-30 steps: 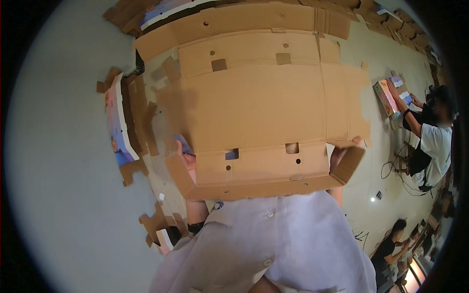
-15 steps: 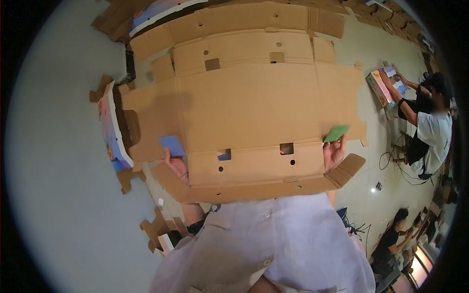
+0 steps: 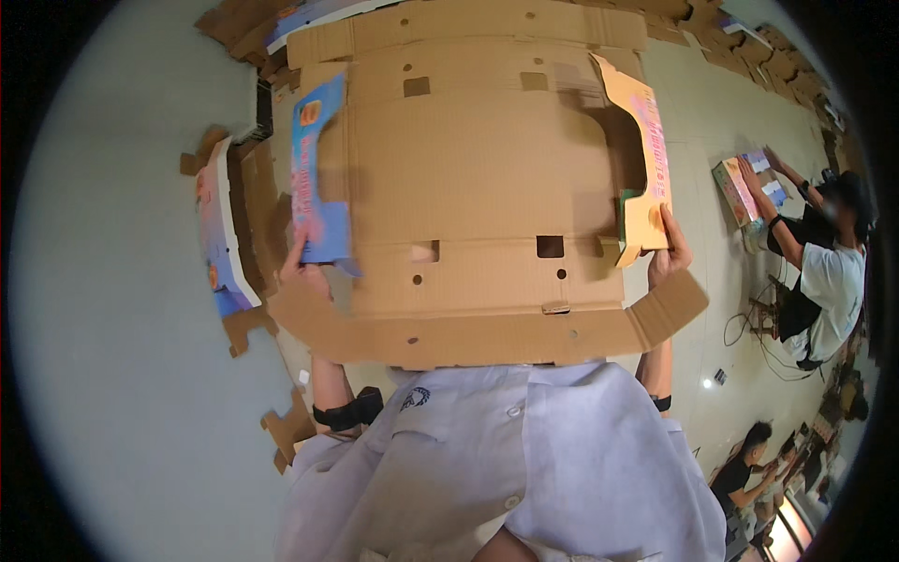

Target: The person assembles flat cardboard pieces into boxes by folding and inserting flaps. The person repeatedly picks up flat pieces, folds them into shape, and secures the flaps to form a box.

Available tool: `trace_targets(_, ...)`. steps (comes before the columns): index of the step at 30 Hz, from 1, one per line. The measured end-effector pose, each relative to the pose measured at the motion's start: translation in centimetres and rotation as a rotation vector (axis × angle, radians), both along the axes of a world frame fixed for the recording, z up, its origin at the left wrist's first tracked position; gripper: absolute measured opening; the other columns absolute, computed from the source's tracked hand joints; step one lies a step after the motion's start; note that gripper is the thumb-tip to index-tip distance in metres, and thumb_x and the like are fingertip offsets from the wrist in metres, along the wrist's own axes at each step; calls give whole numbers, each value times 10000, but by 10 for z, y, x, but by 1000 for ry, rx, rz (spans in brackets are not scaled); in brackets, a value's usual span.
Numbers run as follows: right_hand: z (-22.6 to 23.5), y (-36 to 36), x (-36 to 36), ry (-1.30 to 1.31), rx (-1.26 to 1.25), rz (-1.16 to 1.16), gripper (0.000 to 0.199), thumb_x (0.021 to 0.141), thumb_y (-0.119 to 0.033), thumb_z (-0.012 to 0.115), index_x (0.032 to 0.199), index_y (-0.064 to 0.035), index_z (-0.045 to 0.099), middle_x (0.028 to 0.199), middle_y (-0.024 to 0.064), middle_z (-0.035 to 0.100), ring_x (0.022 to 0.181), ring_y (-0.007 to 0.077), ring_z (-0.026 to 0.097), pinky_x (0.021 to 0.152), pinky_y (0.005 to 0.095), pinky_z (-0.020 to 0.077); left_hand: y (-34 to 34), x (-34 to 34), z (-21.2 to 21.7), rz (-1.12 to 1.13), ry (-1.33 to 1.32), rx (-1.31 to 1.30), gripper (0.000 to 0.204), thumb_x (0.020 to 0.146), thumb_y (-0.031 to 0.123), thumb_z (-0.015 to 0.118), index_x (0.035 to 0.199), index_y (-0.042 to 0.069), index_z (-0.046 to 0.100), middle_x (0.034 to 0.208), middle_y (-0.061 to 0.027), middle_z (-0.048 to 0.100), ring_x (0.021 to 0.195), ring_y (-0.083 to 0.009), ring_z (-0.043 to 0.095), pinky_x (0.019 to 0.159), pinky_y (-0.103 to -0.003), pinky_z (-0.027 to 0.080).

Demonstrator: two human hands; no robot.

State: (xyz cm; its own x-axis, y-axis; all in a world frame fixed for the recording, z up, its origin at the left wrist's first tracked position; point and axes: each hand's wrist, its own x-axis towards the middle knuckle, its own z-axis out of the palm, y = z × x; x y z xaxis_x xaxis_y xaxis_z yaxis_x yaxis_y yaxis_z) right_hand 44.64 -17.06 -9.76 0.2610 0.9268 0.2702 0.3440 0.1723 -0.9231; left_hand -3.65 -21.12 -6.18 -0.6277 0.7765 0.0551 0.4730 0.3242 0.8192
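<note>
A large brown cardboard box blank (image 3: 478, 169), with square cutouts and small round holes, spreads in front of my body. Its left side panel (image 3: 318, 225) stands folded up, showing a blue printed face. On the opposite side, a yellow-orange printed side panel (image 3: 648, 150) is also raised, with a curved notch in its edge. My left hand (image 3: 302, 273) grips the near end of the blue panel. The near end of the yellow one is pinched by my right hand (image 3: 670, 253). A long front flap (image 3: 487, 339) with bent ends lies closest to my shirt.
Left of the blank stands a partly folded printed carton (image 3: 223, 229). A person (image 3: 829, 253) at the right handles a colourful box (image 3: 740, 192). Flattened cardboard (image 3: 698, 37) lies along the far side. Cables (image 3: 763, 328) run over the floor, and other people (image 3: 744, 478) sit at lower right.
Both side panels have swung from flat to upright, so their printed faces now show. My hands have risen slightly and moved outward with them, and the blank has shifted toward the far side.
</note>
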Motion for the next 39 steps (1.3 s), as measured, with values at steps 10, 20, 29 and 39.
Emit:
trace_targets(10, -5, -18, 31, 548, -163, 111, 398, 867, -43, 554, 1250, 50, 502, 1173, 118, 565, 1035, 165, 542, 876, 268, 436, -1, -33, -40, -450, -550, 320, 341, 809, 21, 572, 1147, 5, 616, 1001, -63, 630, 901, -136, 578, 799, -266, 472)
trace_targets(20, 16, -4, 8, 361, -321, 193, 643, 854, -119, 622, 1397, -6, 295, 1053, 122, 611, 886, 138, 600, 767, 253, 488, 8, -10, -31, -222, -433, 335, 434, 818, 23, 612, 1235, 19, 494, 1174, -95, 528, 1049, -170, 516, 871, -282, 436)
trace_targets(29, 18, 18, 23, 384, -528, 148, 469, 830, -180, 635, 1216, 16, 456, 972, 106, 636, 827, 177, 645, 693, 307, 535, 17, -71, -56, -343, -885, 107, 519, 766, -30, 648, 1244, -21, 446, 1111, -92, 574, 1005, -189, 577, 878, -316, 477)
trace_targets(39, 25, 30, 19, 507, -671, 308, 538, 819, -264, 642, 1210, 33, 422, 1077, 104, 584, 903, 153, 604, 771, 283, 502, 54, -40, -3, -451, -661, -335, 426, 731, 94, 704, 1106, -32, 547, 966, -79, 631, 878, -144, 616, 794, -276, 497)
